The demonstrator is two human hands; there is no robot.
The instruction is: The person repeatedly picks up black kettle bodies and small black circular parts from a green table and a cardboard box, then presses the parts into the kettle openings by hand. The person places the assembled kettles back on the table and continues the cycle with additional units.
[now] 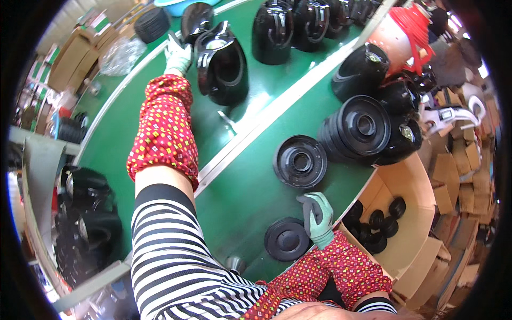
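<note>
The left hand [177, 56], gloved and stretched far out, is closing its grip on the upper edge of a black kettle body [221, 64] lying on its side on the green table [245, 192]. Nearer than that kettle body, the right hand [318, 217] is resting with loosely bent fingers, holding nothing, just touching the rim of a flat black round base [287, 239]; a second base [300, 161] is lying between them. Likely a pick-up is underway; drawing the body closer calls for a firm hold.
</note>
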